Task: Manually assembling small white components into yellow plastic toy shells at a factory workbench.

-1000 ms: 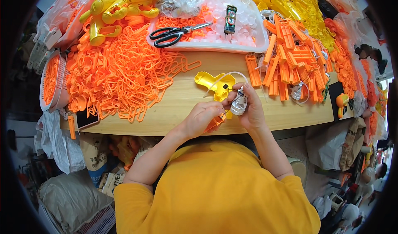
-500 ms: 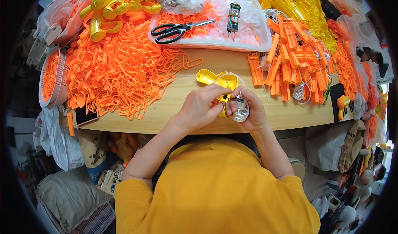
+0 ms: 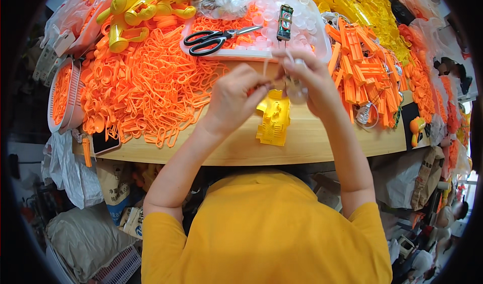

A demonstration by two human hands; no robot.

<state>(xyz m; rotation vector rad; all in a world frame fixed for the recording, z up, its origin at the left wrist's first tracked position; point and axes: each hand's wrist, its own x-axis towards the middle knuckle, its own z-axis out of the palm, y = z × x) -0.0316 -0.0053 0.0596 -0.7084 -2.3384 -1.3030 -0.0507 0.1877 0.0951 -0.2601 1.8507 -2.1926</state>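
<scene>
Both hands are raised over the table, close together. My left hand (image 3: 234,95) has its fingertips pinched, and what they hold is too small and blurred to name. In my right hand (image 3: 314,80) is a clear plastic cylinder (image 3: 298,94) with a thin tube, both smeared by motion. Below the hands, a yellow plastic half-shell (image 3: 274,124) lies on the wooden table with its moulded inner side up. Just beyond the right hand, a battery pack (image 3: 285,23) with two leads lies on the white tray (image 3: 241,53).
Black-handled scissors (image 3: 209,41) rest on the tray's left part. A heap of orange clips (image 3: 156,83) covers the left side; orange battery holders (image 3: 359,68) are piled at right. Yellow shells (image 3: 352,7) lie at the back. A basket (image 3: 73,98) stands far left.
Both hands have moved away from me, toward the tray, with the right still holding the clear cylinder. The yellow half-shell now lies uncovered on the table, nearer to me.
</scene>
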